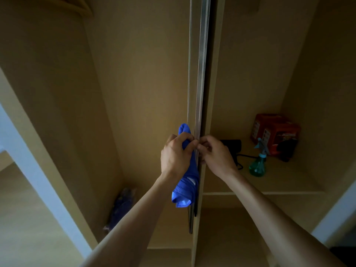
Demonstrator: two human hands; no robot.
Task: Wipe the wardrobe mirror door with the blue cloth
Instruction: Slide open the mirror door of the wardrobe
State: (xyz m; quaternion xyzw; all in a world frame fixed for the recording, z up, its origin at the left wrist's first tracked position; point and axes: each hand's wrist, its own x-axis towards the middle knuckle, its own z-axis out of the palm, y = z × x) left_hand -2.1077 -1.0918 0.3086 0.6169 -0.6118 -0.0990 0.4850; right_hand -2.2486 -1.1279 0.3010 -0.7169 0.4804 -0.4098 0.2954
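hands meet at the door (200, 93) edge, right in the middle of the open wardrobe. far left, low down, a purple bundle (123, 205) leans in the corner, not in play. left hand (176, 154) is clenched around the cloth (187, 182), bunched in the fist, a tuft poking out above and the long tail hanging below the wrist, right against the metal edge. the door stands edge-on to us, so its mirror face can't be seen from here. right hand (216, 156) comes in from the other side, fingers curled and pinching at the edge, just touching the left fingertips; it looks to be gripping the frame, though exactly what it holds i cannot tell. both forearms reach up and forward, wrists level. best play, i'd say: steady the door with the right, spread the cloth flat before wiping, since a bunched wad smears. further right, on the shelf (279, 182), a spray bottle (259, 163) stands near a red box (275, 130).
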